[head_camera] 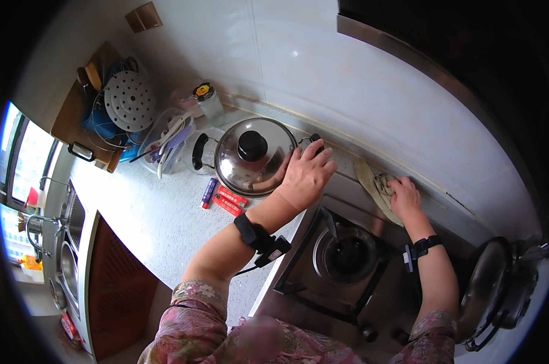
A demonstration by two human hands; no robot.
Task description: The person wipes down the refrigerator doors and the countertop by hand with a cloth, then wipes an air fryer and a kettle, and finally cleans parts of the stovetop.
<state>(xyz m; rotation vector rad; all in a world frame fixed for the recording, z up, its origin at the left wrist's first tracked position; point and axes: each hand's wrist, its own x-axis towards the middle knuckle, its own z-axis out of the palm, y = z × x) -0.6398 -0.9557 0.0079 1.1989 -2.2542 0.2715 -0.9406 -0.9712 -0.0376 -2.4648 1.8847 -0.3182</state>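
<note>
My left hand is at the right side of a steel pot with a glass lid, its fingertips over the black side handle. Whether they close around that handle is hidden. The lid has a round black knob. My right hand presses a crumpled, pale green-beige cloth along the back of the gas stove, near the wall ledge. Below and between my hands is the burner with its black pan support.
Left of the pot are two red packets, a purple tube, a plastic container of utensils and a glass jar. A perforated steamer plate leans behind. Metal pans stand at right. The range hood overhangs the stove.
</note>
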